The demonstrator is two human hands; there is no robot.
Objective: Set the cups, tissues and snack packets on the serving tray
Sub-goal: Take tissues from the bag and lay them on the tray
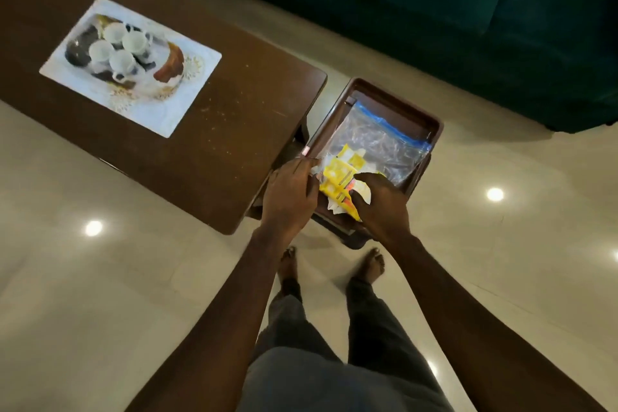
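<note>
Several white cups (115, 48) stand on a picture-printed serving tray (187, 77) on the brown table (234, 130). To its right a brown tray (394, 94) holds a clear zip bag (381, 140) and yellow snack packets (337, 177) with white tissue under them. My left hand (289, 192) grips the brown tray's near left edge beside the packets. My right hand (381, 202) is closed on the yellow packets and tissue at the tray's near end.
A dark green sofa (434, 3) runs across the back. The floor (100, 278) is glossy pale tile with light reflections. My bare feet (334, 264) stand just below the brown tray, which rests on a low stand beside the table's right end.
</note>
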